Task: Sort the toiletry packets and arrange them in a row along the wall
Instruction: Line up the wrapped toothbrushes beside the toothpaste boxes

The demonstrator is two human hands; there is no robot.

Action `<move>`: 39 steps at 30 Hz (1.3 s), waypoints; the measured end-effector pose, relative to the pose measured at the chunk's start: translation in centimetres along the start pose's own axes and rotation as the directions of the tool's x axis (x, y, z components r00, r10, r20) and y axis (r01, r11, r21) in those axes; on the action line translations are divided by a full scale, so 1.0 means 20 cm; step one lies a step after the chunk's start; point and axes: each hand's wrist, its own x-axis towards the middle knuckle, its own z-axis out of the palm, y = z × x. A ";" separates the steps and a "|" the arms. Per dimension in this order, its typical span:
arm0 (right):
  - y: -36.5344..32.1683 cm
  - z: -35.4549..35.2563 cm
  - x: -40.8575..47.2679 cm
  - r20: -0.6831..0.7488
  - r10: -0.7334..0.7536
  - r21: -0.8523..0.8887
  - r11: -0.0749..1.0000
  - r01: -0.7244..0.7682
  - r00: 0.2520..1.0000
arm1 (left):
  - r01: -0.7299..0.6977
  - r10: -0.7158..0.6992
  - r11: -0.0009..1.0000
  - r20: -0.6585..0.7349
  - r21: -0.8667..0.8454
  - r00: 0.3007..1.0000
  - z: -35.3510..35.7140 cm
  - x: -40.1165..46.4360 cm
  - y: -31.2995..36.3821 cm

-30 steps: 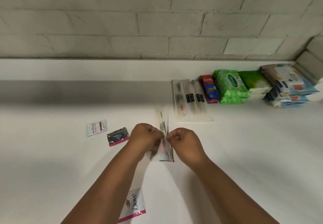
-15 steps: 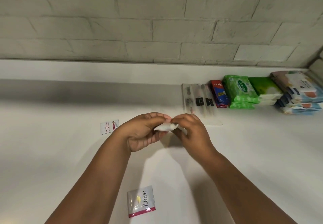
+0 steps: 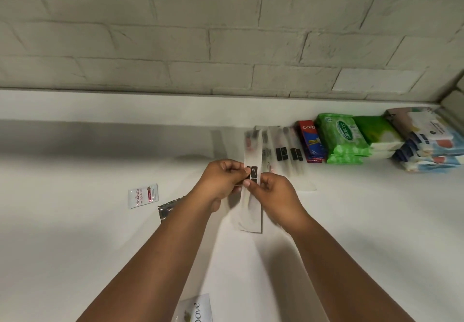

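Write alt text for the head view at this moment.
Both hands, left and right, pinch a long clear packet with a black label above a white counter. Similar packets, a toothpaste box and wipes packs line the brick wall; loose sachets lie left.

Surface: we see a plain white surface [image 3: 351,233] running up to a painted brick wall [image 3: 226,45].
Row at the wall: we count clear long packets [image 3: 283,151], a red Colgate box [image 3: 310,143], green Sanicare wipes [image 3: 342,135], a second green pack [image 3: 376,133] and a blue-and-white stack [image 3: 431,146], side by side.
Loose on the left: we find a white sachet [image 3: 143,195] beside a silver sachet [image 3: 169,207].
Near edge: we see a Dove sachet [image 3: 194,309].
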 end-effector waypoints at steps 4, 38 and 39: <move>0.07 -0.04 0.03 -0.256 -0.212 -0.449 0.890 0.079 0.943 | -0.042 0.063 0.988 -0.141 0.146 0.988 0.05 0.16 -0.04; 0.29 0.01 0.14 -0.286 -0.364 -0.681 0.728 0.080 0.886 | -0.079 0.181 0.904 -0.209 0.419 0.961 0.13 0.55 -0.01; 0.29 0.01 0.14 -0.283 -0.361 -0.681 0.728 0.079 0.889 | -0.074 0.174 0.905 -0.207 0.419 0.963 0.12 0.56 0.00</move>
